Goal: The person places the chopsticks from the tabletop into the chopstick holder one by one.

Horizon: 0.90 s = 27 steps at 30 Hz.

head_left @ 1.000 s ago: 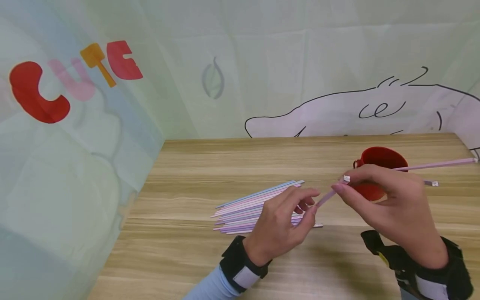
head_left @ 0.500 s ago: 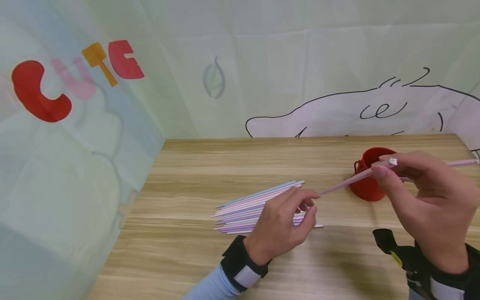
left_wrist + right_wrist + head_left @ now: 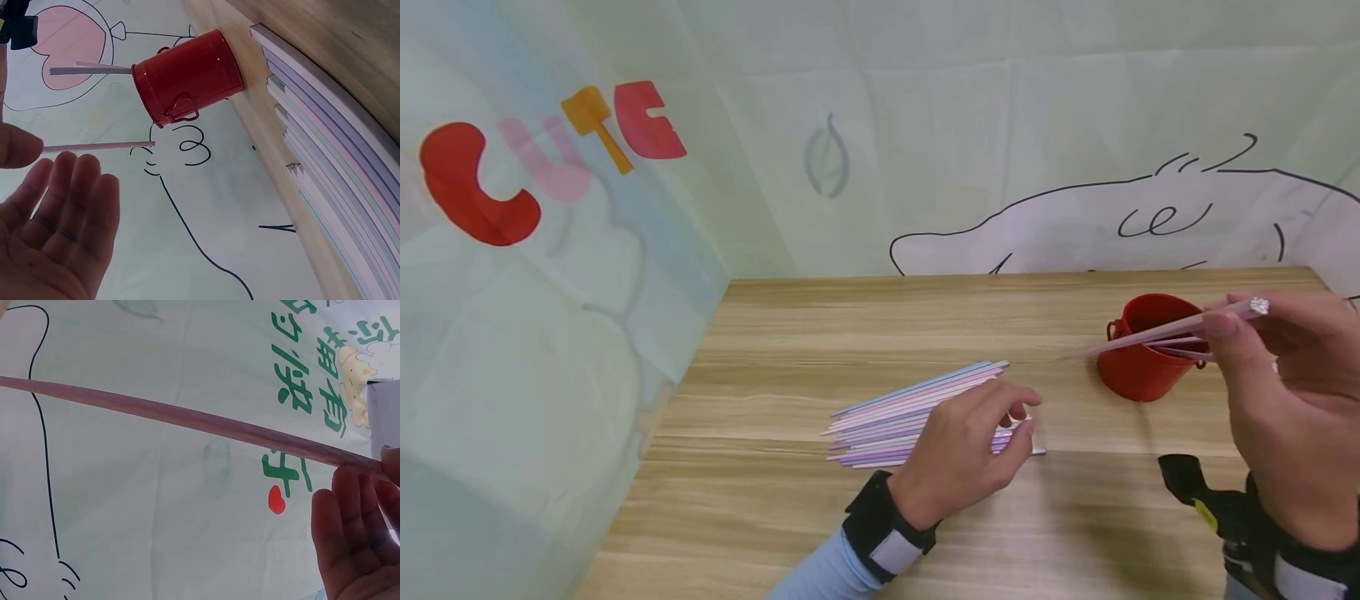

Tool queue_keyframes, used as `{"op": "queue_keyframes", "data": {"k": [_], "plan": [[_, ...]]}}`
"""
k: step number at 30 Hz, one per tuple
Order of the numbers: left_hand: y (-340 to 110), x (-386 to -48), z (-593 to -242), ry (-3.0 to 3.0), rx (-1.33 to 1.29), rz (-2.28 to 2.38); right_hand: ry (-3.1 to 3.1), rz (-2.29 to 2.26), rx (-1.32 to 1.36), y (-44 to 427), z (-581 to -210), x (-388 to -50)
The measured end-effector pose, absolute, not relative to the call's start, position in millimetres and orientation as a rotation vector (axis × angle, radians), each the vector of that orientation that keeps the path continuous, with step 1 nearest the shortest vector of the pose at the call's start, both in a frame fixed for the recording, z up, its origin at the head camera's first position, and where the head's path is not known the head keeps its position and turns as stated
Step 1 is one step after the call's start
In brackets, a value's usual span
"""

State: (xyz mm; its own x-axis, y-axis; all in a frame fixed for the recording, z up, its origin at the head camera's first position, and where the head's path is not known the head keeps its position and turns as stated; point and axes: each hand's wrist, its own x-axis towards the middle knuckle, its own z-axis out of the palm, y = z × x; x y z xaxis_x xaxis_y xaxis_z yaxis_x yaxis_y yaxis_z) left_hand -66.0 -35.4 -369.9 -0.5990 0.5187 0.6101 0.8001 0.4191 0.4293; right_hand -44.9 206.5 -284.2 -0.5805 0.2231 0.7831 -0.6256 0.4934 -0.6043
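In the head view my right hand (image 3: 1300, 408), partly cut off at the right edge, pinches a thin pale pink stick (image 3: 1150, 333) near its silvery end. The stick slants across the front of a small red bucket (image 3: 1131, 375); its free end points left. My left hand (image 3: 970, 446) holds nothing, its thumb and fingers apart and loosely bent over the near end of a pile of thin pastel sticks (image 3: 887, 417). In the left wrist view, other sticks (image 3: 94, 70) jut from the bucket's mouth.
The wooden table (image 3: 760, 517) bears the pile at its middle and the bucket at right. A printed cloth backdrop (image 3: 940, 125) rises behind the table's far edge, another at its left.
My right hand has moved right with the pink stick, drawing it out of my left fingers. The left hand has let go of its end and stays by the pile.
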Motion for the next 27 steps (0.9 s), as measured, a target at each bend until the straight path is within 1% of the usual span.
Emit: {"op": "queue_keyframes", "data": {"k": [6, 13, 27], "plan": [[-34.5, -66.1, -374.0, -2.469, -1.143, -0.849, -1.804, 1.211, 0.275, 212.9, -286.7, -44.4], [-35.6, -64.9, -378.5, -2.634, -1.17, -0.728, -1.879, 1.055, 0.121, 217.8, -287.9, -43.8], [-35.2, -66.0, -387.7, -2.772, -1.239, -0.396, -1.822, 1.018, 0.027, 221.1, -288.2, -49.7]]}}
